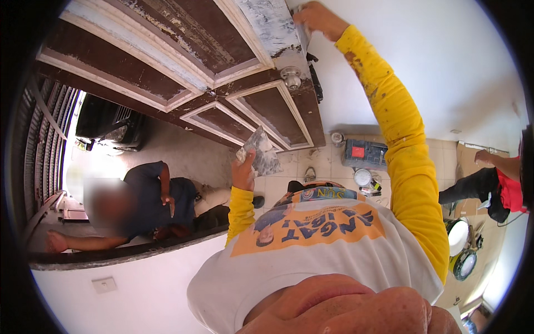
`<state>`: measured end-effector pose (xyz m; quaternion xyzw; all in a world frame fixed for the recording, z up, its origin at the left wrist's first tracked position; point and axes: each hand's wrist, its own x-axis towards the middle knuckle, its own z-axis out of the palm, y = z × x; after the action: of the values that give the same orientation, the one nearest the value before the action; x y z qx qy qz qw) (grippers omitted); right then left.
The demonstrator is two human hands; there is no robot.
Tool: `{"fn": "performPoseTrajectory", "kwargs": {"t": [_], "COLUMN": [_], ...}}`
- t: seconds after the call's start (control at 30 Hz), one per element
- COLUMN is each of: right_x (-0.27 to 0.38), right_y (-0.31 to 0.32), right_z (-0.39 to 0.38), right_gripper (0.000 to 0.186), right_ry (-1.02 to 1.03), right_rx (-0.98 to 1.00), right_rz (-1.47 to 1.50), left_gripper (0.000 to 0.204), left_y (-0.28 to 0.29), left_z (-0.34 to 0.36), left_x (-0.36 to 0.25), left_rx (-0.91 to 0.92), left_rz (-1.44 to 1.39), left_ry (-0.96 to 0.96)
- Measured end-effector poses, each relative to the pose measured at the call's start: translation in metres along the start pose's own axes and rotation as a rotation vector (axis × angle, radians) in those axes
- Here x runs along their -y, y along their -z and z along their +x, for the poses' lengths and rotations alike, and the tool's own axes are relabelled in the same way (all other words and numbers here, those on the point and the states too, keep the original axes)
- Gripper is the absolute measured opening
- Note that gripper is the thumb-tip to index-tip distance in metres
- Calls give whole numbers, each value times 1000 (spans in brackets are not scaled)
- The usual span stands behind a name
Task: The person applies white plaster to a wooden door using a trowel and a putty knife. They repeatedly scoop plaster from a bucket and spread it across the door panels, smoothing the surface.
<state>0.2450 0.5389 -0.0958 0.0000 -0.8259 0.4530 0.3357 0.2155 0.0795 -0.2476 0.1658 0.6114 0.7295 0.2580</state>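
My left hand [243, 171] is closed on a flat, grey plate [261, 155] smeared with putty, held at chest height. High up, my right hand [322, 19] grips what looks like a putty knife [304, 32], mostly hidden by the fingers, at the edge of the door. The brown panelled door [206, 39] has pale filler along its mouldings and white, patchy smears on its upper stile. Below the right hand a round doorknob [291, 77] sticks out. My yellow right sleeve carries dark stains.
Beyond the opening at left a person in a dark shirt [153, 192] stands near a metal gate [47, 122] and a black vehicle [111, 122]. On the tiled floor lie a toolbox [361, 155] and buckets [458, 236]. Another person in red [509, 186] is at right.
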Motion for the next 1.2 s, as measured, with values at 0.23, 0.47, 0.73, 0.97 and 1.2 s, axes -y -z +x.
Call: {"fn": "performPoseTrajectory", "kwargs": {"t": [0.23,0.47,0.73,0.97,1.2], "right_x": [1,-9,6,-14,9], "right_y": [18,-70,-105,-88,-90], "right_z": [-59,-129,-193,-213,-154], "right_gripper": [15,25,27,38,63], "right_ry": [-284,-444,-590,-567,185], "right_rx": [-268,-650,-613,-359,-316], "right_rz": [209,944,1386,20,-1170], "left_gripper": [13,19,27,26,26], "left_y": [11,15,19,9,6], "left_z": [-3,-9,-19,-35,-65], "left_x": [12,11,12,31,55], "left_rx": [-73,-83,-22,-4,31], "left_rz": [-41,-39,-130,-191,-228], "left_ry": [29,0,41,112,198]}}
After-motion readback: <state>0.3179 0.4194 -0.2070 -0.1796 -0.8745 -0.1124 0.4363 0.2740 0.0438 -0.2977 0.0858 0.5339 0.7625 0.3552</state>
